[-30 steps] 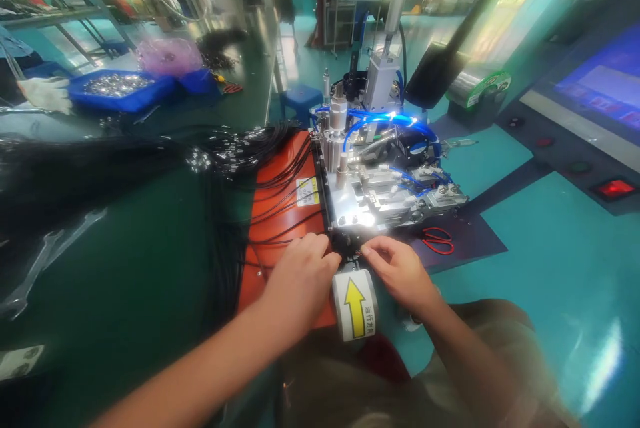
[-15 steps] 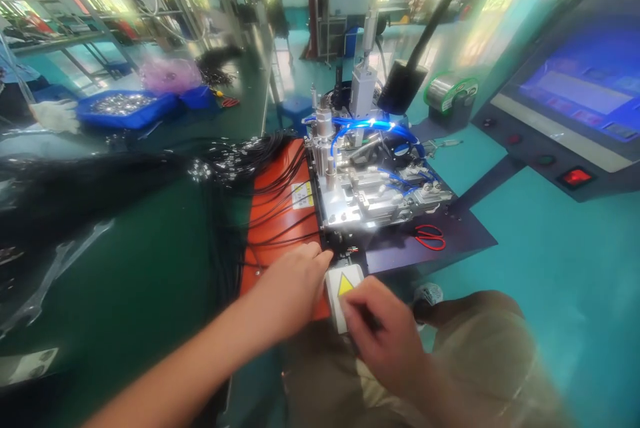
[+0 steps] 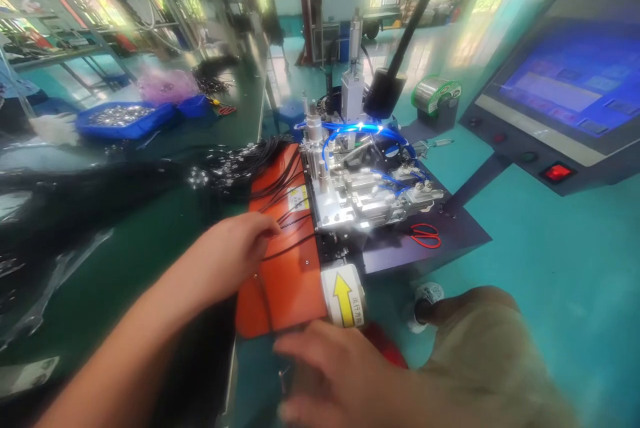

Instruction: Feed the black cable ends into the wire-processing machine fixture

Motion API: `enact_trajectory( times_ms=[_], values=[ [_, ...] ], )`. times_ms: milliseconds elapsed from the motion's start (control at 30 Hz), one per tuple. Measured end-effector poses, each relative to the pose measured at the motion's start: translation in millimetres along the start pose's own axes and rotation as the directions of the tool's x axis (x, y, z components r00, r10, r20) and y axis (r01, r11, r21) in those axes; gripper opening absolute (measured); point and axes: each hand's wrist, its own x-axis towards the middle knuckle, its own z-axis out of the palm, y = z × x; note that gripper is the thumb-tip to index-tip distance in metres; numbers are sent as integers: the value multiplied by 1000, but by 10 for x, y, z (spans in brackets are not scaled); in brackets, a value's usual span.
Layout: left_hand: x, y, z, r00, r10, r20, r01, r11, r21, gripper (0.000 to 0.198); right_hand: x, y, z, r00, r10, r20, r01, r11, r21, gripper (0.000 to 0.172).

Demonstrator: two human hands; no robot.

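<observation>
My left hand (image 3: 243, 245) is over the left part of the orange plate (image 3: 295, 295), its fingers curled and their tips mostly hidden. Black cables (image 3: 293, 241) run from near its fingers toward the metal machine (image 3: 350, 195). One dark cable (image 3: 265, 301) hangs down from below that hand over the plate's front edge. My right hand (image 3: 340, 368) is blurred, in front of the plate, with thumb and forefinger apart. A thin shiny end (image 3: 283, 378) shows in the gap between them. Just beyond it is the white cover (image 3: 345, 295) with a yellow arrow.
A bundle of black cables (image 3: 220, 168) covers the bench at left, with a wrench (image 3: 55, 288) nearer. Red-handled scissors (image 3: 426, 236) lie on the machine's base. A screen panel (image 3: 560, 101) stands at right, a solder spool (image 3: 435, 96) behind. A gloved hand (image 3: 55, 128) is beside a blue tray (image 3: 125, 120).
My left hand has drawn back left from the machine's front corner. My right hand has moved down and left off the white cover, and its fingers have spread, uncovering the arrow.
</observation>
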Motion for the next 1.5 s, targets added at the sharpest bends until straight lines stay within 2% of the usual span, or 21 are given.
enact_trajectory(
  times_ms=[33, 100, 167, 233, 333, 400, 500, 600, 667, 733, 800, 867, 933, 1000, 1133, 1267, 1500],
  values=[
    [-8, -13, -22, 1000, -1, -10, 1, 1000, 4, 30, 16, -14, 21, 997, 15, 71, -16, 1000, 14, 62],
    [-20, -20, -51, 1000, 1, -20, -1, 1000, 11, 29, 49, -14, 71, 986, 35, 161, -47, 997, 68, 67],
    [-27, -10, -56, 1000, 10, -12, -10, 1000, 7, 28, 74, 4, 126, 985, 39, 171, -62, 989, 131, 63],
    [-34, 8, -45, 999, 39, 11, -39, 999, -10, 27, 86, 14, 171, 991, 39, 124, -62, 981, 185, 54],
    [-61, 57, -25, 984, 147, 100, -139, 987, -85, 27, 89, -6, 167, 998, 56, -13, -51, 960, 276, 34],
    [-86, 118, -20, 952, 239, 188, -207, 962, -176, 31, 92, -25, 101, 991, 77, -105, -37, 939, 342, 25],
    [-105, 253, -12, 881, 352, 316, -252, 915, -316, 36, 108, -17, -62, 974, 134, -183, -42, 900, 434, 18],
    [-79, 388, 72, 828, 421, 370, -270, 878, -395, 26, 120, 53, -229, 949, 205, -241, -40, 832, 553, 17],
    [-41, 452, 208, 839, 426, 338, -269, 866, -423, 15, 116, 120, -316, 935, 237, -265, -23, 784, 620, 17],
    [6, 496, 407, 881, 396, 258, -261, 862, -434, 16, 104, 193, -383, 923, 275, -270, -31, 751, 660, 20],
    [48, 528, 633, 928, 350, 127, -276, 876, -396, 22, 91, 267, -434, 896, 332, -296, -44, 729, 683, 26],
    [77, 550, 839, 954, 298, -25, -289, 897, -335, 21, 80, 339, -476, 846, 392, -362, -47, 731, 680, 35],
    [90, 560, 989, 951, 267, -153, -302, 908, -291, 21, 75, 402, -513, 792, 435, -428, -67, 760, 647, 38],
    [91, 553, 1075, 937, 266, -225, -322, 907, -270, 22, 76, 446, -544, 770, 449, -454, -110, 794, 598, 34],
    [90, 513, 1127, 915, 297, -272, -367, 892, -263, 22, 102, 467, -582, 796, 401, -453, -147, 855, 498, 23],
    [94, 497, 1138, 906, 311, -287, -385, 886, -257, 21, 155, 443, -600, 797, 369, -478, -159, 892, 424, 22],
    [93, 507, 1136, 913, 305, -272, -372, 896, -243, 21, 226, 390, -618, 795, 395, -460, -168, 872, 459, 25]
  ],
)
